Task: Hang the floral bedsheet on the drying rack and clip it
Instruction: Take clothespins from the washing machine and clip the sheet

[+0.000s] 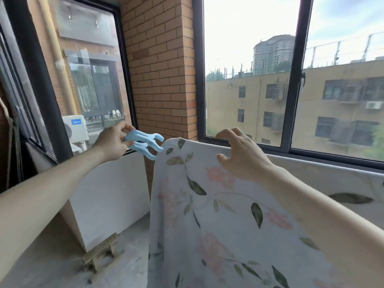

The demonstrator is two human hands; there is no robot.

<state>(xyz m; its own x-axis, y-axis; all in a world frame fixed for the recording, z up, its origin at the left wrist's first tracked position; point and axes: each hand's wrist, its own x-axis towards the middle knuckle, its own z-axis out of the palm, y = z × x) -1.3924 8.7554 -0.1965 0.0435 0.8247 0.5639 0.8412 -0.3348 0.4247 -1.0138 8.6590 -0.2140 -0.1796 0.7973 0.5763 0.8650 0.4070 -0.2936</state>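
- The scene was a brick-walled balcony with dark-framed windows (295,80); an air-conditioner unit (75,127) sat outside the left pane.
- A low white wall (110,192) stood under that pane, with a brass-coloured bracket (99,251) on the floor near its base.
- The left hand (112,142) gripped a light blue clip (145,144), its fingers curled round the handles, the clip's mouth touching the sheet's left corner.
- The floral bedsheet (218,225) hung draped over a hidden rail.
- The right hand (239,154) rested on its top edge, fingers loosely bent.
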